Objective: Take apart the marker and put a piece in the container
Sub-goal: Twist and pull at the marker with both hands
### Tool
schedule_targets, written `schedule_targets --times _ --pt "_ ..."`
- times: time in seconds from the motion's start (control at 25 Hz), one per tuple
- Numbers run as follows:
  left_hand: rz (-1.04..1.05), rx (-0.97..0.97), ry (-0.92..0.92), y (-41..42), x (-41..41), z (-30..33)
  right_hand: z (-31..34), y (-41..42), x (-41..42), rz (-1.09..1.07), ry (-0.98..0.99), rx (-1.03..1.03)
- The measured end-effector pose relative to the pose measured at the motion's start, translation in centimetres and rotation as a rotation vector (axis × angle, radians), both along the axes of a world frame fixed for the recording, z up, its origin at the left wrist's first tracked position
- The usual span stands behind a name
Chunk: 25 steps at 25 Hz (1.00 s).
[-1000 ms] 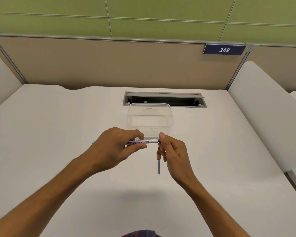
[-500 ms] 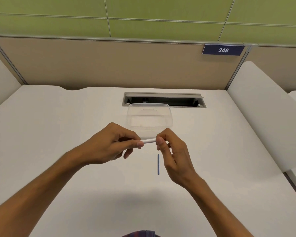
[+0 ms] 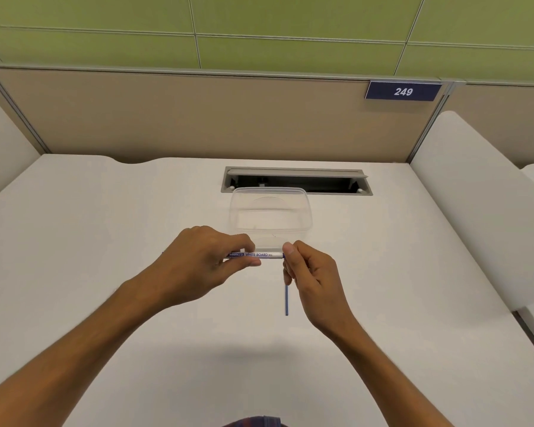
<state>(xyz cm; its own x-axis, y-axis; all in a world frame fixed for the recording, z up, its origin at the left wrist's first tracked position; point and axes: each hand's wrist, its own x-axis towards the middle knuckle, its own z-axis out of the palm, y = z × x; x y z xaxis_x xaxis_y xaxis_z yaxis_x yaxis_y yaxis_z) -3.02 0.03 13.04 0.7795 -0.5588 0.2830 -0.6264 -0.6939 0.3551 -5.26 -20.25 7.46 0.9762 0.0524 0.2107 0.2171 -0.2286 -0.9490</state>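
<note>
The left hand's fingers (image 3: 244,241) are curled over the marker (image 3: 256,255), with the thumb under the barrel, so the white tube with its "WHITE BOARD" print lies level between the two hands; this grip looks meant to brace the body against a pull or twist. The right hand's fingers (image 3: 289,249) pinch the marker's right end, thumb and forefinger closed on the blue tip where it leaves the barrel, the other fingers loosely curled below and holding nothing that can be seen. Left hand (image 3: 201,260) and right hand (image 3: 312,272) thus work against each other, which suits drawing out or unscrewing an end piece. Just beneath the right hand a thin blue rod (image 3: 286,300) lies on the desk (image 3: 105,241), pointing toward the person; it is probably an inner part of the marker, set aside within easy reach. The marker is held above the desk, just in front of the near rim of the clear container (image 3: 270,211), which stands open and holds nothing visible, so a freed piece would need only a short forward drop. Behind the container a cable slot (image 3: 296,180) opens in the desk.
</note>
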Motion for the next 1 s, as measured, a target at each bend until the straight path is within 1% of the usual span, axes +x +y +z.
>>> schedule_targets --times 0.2,0.28,0.36,0.52,0.6,0.68,0.76,0.92,0.96,1.0 --pt "-0.066 -0.2 0.271 0.08 0.24 0.9 0.41 -0.27 -0.06 0.01 -0.176 -0.099" --pt "-0.07 -0.196 0.296 0.2 0.34 1.01 0.46 -0.5 -0.02 0.04 -0.186 -0.13" --pt "-0.066 -0.128 0.222 0.31 0.3 0.8 0.39 -0.58 -0.06 0.047 -0.153 -0.125" --pt "-0.028 0.022 -0.048 0.18 0.15 0.2 0.45 -0.17 -0.06 0.001 -0.035 -0.049" --pt "-0.011 0.058 -0.091 0.15 0.07 0.13 0.33 -0.06 0.1 0.009 0.0 -0.022" --pt "-0.002 0.069 -0.085 0.25 0.1 0.12 0.31 -0.11 0.11 0.029 0.015 -0.026" --pt "-0.015 0.024 -0.024 0.31 0.14 0.18 0.35 -0.13 -0.04 0.031 -0.023 -0.045" --pt "-0.061 -0.21 0.312 0.4 0.51 0.54 0.47 -0.11 -0.03 0.008 -0.222 -0.127" --pt "-0.065 -0.241 0.365 0.52 0.61 0.6 0.45 -0.18 0.04 0.017 -0.258 -0.155" --pt "-0.064 -0.247 0.38 0.62 0.67 0.63 0.39 -0.3 0.1 0.025 -0.271 -0.177"
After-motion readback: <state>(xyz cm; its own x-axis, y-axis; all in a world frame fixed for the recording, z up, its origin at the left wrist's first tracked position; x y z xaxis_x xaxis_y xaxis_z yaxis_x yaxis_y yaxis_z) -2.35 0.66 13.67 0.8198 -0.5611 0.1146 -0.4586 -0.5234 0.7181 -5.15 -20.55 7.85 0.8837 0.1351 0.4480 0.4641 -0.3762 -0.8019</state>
